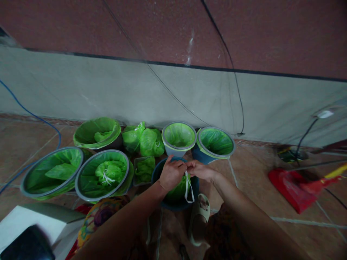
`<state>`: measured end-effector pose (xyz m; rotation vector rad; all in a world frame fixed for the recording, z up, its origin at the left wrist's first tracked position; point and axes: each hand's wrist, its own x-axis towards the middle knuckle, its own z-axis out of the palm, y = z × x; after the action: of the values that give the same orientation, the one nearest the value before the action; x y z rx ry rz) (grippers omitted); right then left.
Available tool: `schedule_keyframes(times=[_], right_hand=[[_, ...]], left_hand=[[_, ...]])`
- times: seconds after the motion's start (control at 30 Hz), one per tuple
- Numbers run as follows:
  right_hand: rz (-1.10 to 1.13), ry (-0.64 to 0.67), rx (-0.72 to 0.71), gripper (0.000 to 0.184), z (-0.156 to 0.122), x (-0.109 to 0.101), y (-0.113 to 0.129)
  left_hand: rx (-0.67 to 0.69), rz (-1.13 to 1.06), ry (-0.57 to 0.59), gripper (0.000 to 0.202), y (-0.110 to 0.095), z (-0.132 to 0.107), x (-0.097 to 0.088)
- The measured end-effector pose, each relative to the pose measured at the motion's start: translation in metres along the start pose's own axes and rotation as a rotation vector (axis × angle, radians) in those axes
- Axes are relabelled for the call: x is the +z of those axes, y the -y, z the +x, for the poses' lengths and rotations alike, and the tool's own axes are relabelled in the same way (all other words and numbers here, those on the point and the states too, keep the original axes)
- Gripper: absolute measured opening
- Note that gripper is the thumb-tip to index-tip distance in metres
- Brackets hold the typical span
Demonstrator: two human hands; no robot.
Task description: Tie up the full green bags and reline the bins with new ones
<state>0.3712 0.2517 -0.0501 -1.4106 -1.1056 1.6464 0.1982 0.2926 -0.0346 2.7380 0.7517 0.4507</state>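
Both of my hands meet over a dark blue bin (181, 207) on the floor in front of me. Inside it sits a green bag (175, 192) gathered at its top. My left hand (172, 174) is closed at the bag's neck. With fingers pinched, my right hand (200, 170) grips the white drawstring (189, 191), whose loop hangs down over the bag. The bag's neck is mostly hidden behind my fingers. Close behind stand a grey bin (179, 135) and a blue bin (207, 155), each lined with green plastic.
Left are more green-lined bins, one (78, 195) holding a tied bag (108, 173). Two tied green bags (151, 141) and a small tray (143, 182) stand between. A red dustpan (291, 187) lies right. A white box (46, 220) carries a dark phone-like object (27, 247). A blue cable (40, 118) crosses the floor.
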Motion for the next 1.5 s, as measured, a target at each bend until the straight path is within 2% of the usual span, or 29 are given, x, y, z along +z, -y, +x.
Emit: schedule_keyframes(times=[0.13, 0.27, 0.33, 0.43, 0.57, 0.67, 0.8, 0.9, 0.97, 1.1, 1.2, 1.27, 1.37, 1.5], right_hand=[[-0.169, -0.131, -0.008, 0.015, 0.006, -0.001, -0.001], [-0.754, -0.326, -0.139, 0.019, 0.009, 0.000, 0.005], [-1.013, -0.362, -0.148, 0.022, 0.007, 0.002, 0.009], [-1.222, -0.372, -0.093, 0.024, 0.003, 0.005, 0.015], [-1.334, -0.409, 0.070, 0.026, -0.002, 0.002, 0.021], [-1.341, -0.444, 0.204, 0.025, -0.005, -0.002, 0.022], [-1.332, -0.479, 0.231, 0.027, -0.006, -0.006, 0.021], [-1.329, -0.492, 0.261, 0.027, -0.005, -0.009, 0.019], [-1.304, -0.458, 0.270, 0.026, -0.003, -0.012, 0.019], [-1.168, -0.433, 0.205, 0.024, 0.000, -0.020, 0.021], [-1.027, -0.474, 0.152, 0.022, 0.002, -0.022, 0.019], [-0.898, -0.443, 0.141, 0.022, 0.003, -0.023, 0.017], [-0.731, -0.389, 0.104, 0.021, 0.004, -0.024, 0.011], [-0.573, -0.341, -0.047, 0.020, 0.006, -0.027, 0.008]], left_hand=[[-0.039, 0.023, -0.021, 0.021, 0.003, 0.003, -0.001], [-0.080, 0.077, 0.046, 0.023, 0.007, 0.007, -0.002], [-0.117, 0.095, 0.082, 0.023, 0.008, 0.009, -0.003], [-0.181, 0.102, 0.118, 0.027, 0.011, 0.010, -0.004], [-0.244, 0.054, 0.169, 0.031, 0.010, 0.007, -0.003], [-0.333, 0.023, 0.196, 0.031, 0.007, 0.005, -0.004], [-0.500, 0.004, 0.221, 0.030, 0.008, 0.008, -0.004], [-0.591, -0.098, 0.212, 0.027, 0.013, 0.012, 0.000], [-0.666, -0.294, 0.160, 0.025, 0.016, 0.014, 0.004], [-0.848, -0.814, -0.033, 0.030, 0.020, 0.018, 0.012], [-0.911, -1.126, -0.155, 0.023, 0.018, 0.019, 0.015], [-0.933, -1.349, -0.198, 0.021, 0.016, 0.020, 0.015], [-0.922, -1.510, -0.161, 0.032, 0.013, 0.018, 0.014], [-0.896, -1.495, -0.154, 0.033, 0.011, 0.017, 0.017]])
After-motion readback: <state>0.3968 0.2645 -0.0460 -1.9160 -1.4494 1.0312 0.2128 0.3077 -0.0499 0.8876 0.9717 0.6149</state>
